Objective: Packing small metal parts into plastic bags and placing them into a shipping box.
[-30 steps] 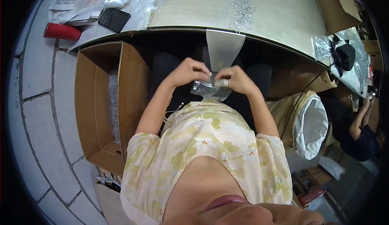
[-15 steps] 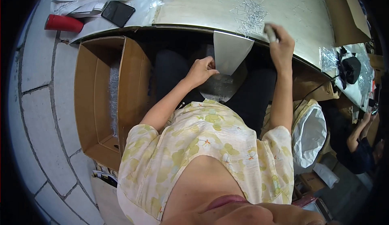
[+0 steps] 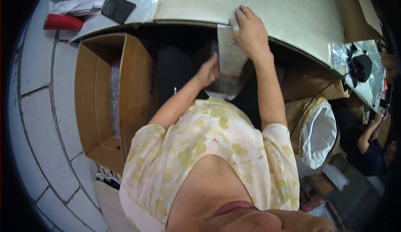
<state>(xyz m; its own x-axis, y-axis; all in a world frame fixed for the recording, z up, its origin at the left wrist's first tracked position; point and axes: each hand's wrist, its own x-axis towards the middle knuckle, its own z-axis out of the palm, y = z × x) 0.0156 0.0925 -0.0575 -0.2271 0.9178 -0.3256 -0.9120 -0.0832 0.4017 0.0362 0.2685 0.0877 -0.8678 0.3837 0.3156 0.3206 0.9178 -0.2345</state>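
Note:
My right hand (image 3: 251, 33) lies over the front edge of the pale table (image 3: 196, 4), fingers stretched out, with a pale wrap on one digit. A few thin, bent metal wire pieces (image 3: 246, 0) show by its fingertips. Below it, a pale grey sheet-like flap (image 3: 227, 50) slopes down from the edge, with small wire bits on it. My left hand (image 3: 210, 70) is beside the flap's lower left edge; motion smears its fingers, and I cannot tell whether it touches the flap. Under the flap, between my legs, is a greyish container (image 3: 221, 95), partly hidden.
An open cardboard box (image 3: 98, 106) stands at my left. A black phone (image 3: 118, 10) and a red bottle (image 3: 62, 22) lie at the table's left. To the right are a white-lined sack (image 3: 319, 134) and another cardboard box (image 3: 357, 12). Another person (image 3: 367, 148) sits far right.
My right hand has moved left along the table edge to the top of the flap. The pile of wire pieces has left the tabletop, and some bits show on the flap.

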